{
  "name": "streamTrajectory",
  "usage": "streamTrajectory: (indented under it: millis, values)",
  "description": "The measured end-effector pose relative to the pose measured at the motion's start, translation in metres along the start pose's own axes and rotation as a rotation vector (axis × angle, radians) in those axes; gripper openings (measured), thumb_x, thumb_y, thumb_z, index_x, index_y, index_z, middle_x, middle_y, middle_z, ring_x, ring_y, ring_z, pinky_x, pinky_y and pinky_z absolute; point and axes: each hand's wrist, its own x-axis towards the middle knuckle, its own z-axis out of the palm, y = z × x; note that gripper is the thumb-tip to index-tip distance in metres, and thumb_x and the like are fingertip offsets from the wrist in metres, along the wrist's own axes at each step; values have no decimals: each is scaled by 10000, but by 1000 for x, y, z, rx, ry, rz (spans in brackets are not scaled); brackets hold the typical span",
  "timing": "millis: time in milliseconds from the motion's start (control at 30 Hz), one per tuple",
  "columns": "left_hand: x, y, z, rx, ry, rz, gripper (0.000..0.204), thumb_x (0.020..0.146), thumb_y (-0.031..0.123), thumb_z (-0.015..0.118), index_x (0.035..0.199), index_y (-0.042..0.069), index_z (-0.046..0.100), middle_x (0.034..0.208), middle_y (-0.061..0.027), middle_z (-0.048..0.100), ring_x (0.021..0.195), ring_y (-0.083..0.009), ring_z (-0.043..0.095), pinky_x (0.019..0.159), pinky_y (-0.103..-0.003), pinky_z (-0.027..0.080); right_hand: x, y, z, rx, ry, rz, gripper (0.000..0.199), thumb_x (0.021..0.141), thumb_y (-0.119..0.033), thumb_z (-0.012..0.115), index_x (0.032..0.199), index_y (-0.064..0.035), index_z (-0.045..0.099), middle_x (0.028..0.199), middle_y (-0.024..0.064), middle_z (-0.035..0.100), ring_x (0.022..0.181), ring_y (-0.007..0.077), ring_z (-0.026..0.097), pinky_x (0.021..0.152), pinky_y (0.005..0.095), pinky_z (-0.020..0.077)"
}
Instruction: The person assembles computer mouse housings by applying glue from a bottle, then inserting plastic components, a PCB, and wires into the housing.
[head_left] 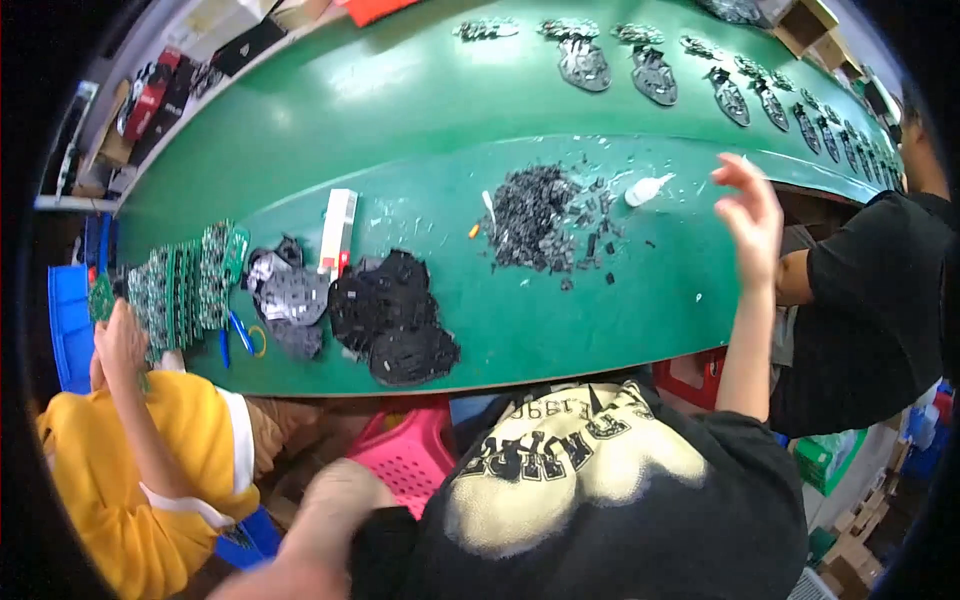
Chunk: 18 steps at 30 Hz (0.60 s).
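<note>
My right hand (750, 210) is raised over the right side of the green table, fingers loosely bent and apart, with nothing in them. Nearest to it is a small white bottle (647, 190) lying on the table. Left of the bottle spreads a heap of small black pieces (540, 220), with loose ones around it. My left forearm (335, 510) is bent and blurred at the lower edge; its hand is outside the picture. Left of the heap lie a stack of black oval parts (400, 320) and a long white box (338, 230).
At the left, a person in yellow (160, 480) handles a green circuit board (102, 298) beside rows of boards (180, 290). A person in black (880, 310) sits at the right. Black parts (655, 78) line the table's far side. A pink basket (410, 455) stands below the front edge.
</note>
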Motion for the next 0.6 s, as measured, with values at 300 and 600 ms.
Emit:
streamTrajectory:
  millis: [300, 600]
  values:
    - [15, -47, 99, -874, -877, -365, 442, 921, 317, 511, 1318, 133, 455, 1314, -78, 471, 1146, -284, 510, 928, -491, 416, -7, 31, 57, -269, -92, -65, 510, 690, -184, 747, 1165, -106, 577, 1181, 47, 573, 1222, 276, 430, 1027, 385, 326]
    - [-1, -67, 20, -641, -949, -170, 433, 809, 290, 536, 961, -102, 641, 1013, -249, 622, 857, -375, 638, 831, -502, 478, -6, 27, 66, 44, -43, 146, 348, 751, -77, 712, 1079, -13, 615, 965, 46, 649, 871, 97, 574, 808, 232, 444]
